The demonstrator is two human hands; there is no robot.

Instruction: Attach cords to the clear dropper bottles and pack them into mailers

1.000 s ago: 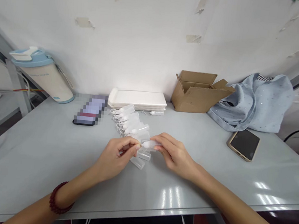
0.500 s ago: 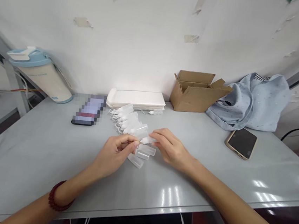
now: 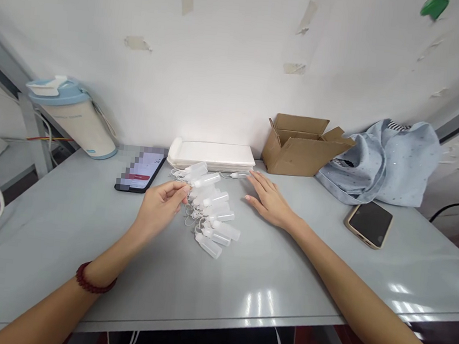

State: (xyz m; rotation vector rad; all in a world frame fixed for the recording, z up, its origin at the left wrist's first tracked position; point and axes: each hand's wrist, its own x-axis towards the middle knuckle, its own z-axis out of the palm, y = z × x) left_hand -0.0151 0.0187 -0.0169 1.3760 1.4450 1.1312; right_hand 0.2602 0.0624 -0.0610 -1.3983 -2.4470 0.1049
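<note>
My left hand (image 3: 164,203) is closed in a pinch at the white nozzle end of a small translucent plastic bottle (image 3: 207,179), where its thin cord is; the fingertips partly hide the grip. Several similar bottles with white tips and looped cords lie in an overlapping row, among them the nearest bottle (image 3: 209,246). Off to the right, my right hand (image 3: 271,198) is open with fingers stretched out and holds nothing. Its fingertips are beside a single small bottle (image 3: 239,175) lying before a stack of white envelope-like sleeves (image 3: 217,152).
An open cardboard box (image 3: 306,155) stands by the wall, with a light blue cloth bag (image 3: 409,162) right of it. A phone (image 3: 369,223) lies before the bag. Further left are another phone (image 3: 142,172) and a cream-and-blue tumbler (image 3: 80,125).
My right hand has let go of the bottle and moved up and right, its fingers opening. My left hand has shifted up and left, towards the back of the bottle row.
</note>
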